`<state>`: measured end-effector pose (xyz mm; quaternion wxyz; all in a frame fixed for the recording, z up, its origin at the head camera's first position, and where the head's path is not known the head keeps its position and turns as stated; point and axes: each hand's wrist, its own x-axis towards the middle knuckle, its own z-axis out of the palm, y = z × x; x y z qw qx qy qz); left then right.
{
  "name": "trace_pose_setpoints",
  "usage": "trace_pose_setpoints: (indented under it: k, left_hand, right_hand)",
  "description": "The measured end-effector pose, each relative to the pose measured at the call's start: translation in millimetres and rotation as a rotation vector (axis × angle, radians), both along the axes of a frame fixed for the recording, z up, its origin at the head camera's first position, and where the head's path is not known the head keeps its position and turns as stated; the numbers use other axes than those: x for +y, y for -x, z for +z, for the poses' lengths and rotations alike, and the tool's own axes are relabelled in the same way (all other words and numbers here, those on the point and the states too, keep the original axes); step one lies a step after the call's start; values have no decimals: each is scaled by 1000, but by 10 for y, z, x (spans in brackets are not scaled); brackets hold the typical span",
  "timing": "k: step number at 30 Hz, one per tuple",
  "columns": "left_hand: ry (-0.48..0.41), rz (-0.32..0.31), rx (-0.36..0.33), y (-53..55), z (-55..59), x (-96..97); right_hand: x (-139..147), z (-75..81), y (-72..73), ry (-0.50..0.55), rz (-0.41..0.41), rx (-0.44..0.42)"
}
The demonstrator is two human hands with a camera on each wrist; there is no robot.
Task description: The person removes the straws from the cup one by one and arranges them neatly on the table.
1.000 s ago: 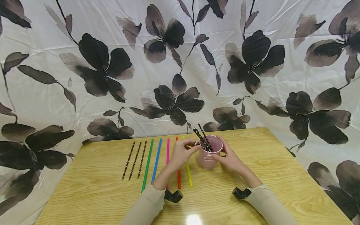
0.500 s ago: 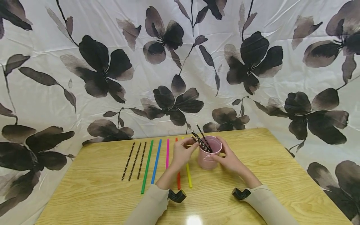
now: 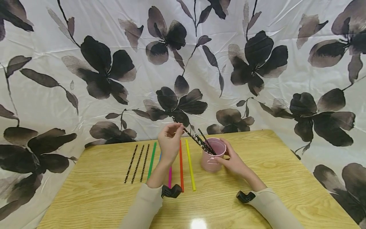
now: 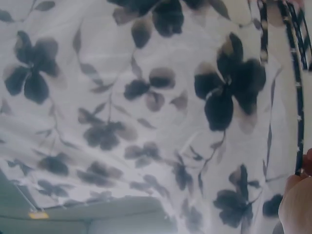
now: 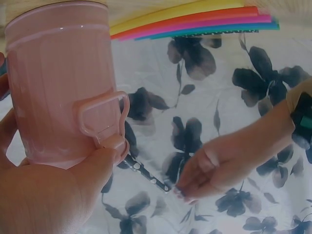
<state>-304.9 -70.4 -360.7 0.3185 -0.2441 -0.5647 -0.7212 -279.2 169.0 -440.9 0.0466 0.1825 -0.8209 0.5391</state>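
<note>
"Pink pail (image 3: 210, 164), one: standing upright on the worktop (image 3: 223, 200), dotted black straws (image 3: 205, 139) leaning out of its mouth."

"What is keeping it still?"

"Right hand (image 3: 235, 163), grasping: fingers wrapping the wall, thumb pressing at the handle (image 5: 100, 99), presumably steadying the pail while its contents are being handled."

"Left hand (image 3: 170, 143)?"

"Grasping too: finger and thumb pinching a single straw (image 3: 190, 134) towards its upper end, holding it slantwise, its lower length running to the pail's mouth. Lower tip: hidden among the others."

"Loose stock?"

"Lying beside the pail, none touching: three black straws (image 3: 138, 163), then a green straw (image 3: 152, 160), a blue straw (image 3: 160, 156), a magenta straw (image 3: 170, 176), a red straw (image 3: 181, 168) and a yellow straw (image 3: 190, 165). Such spacing is probably keeping each one easy to pinch."
</note>
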Motion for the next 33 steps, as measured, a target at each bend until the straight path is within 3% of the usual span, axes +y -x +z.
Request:
trace_pose_setpoints:
  k: [6, 15, 21, 28, 33]
  left_hand:
    - [1, 25, 7, 18, 177, -321]
    - [151, -3, -56, 48, 191, -874]
    - [212, 3, -146, 96, 128, -1199]
    - [386, 99, -253, 135, -17, -1591]
    - [438, 95, -334, 151, -123, -1790]
  right_hand:
    - [-5, -25, 15, 14, 16, 12]
    - [7, -39, 38, 6, 7, -22]
    - [13, -20, 37, -3, 4, -35]
    - [-1, -3, 29, 17, 19, -33]
    - [6, -13, 28, 4, 6, -27]
